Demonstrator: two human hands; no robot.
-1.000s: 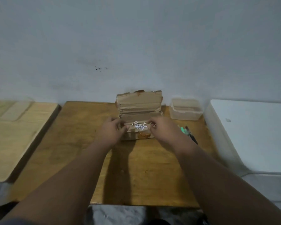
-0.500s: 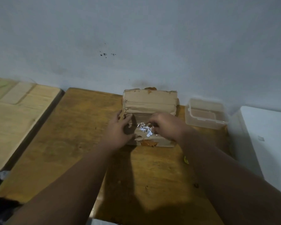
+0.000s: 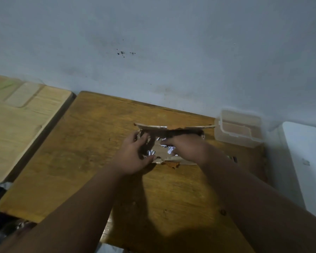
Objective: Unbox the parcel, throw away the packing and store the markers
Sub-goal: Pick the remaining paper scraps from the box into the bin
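A brown wooden worktop [image 3: 91, 143] is set against a pale wall [image 3: 171, 52] marked with a few dark specks. A lighter wooden board [image 3: 16, 128] is seen to its left and a white surface [image 3: 306, 161] to its right. A clear tub [image 3: 235, 138] is stood at the far right corner, just beside the parcel [image 3: 153, 127], which is placed at the far middle of the worktop with its flaps open. White shredded packing [image 3: 171, 151] is seen inside it.

The parcel's left end is held by the left hand [image 3: 133, 157], fingers [image 3: 144, 137] spread up its far corner and thumb laid on the near edge. The right hand [image 3: 188, 148] is reached into the parcel over the packing, fingers curled downward; whether anything is pinched cannot be told.
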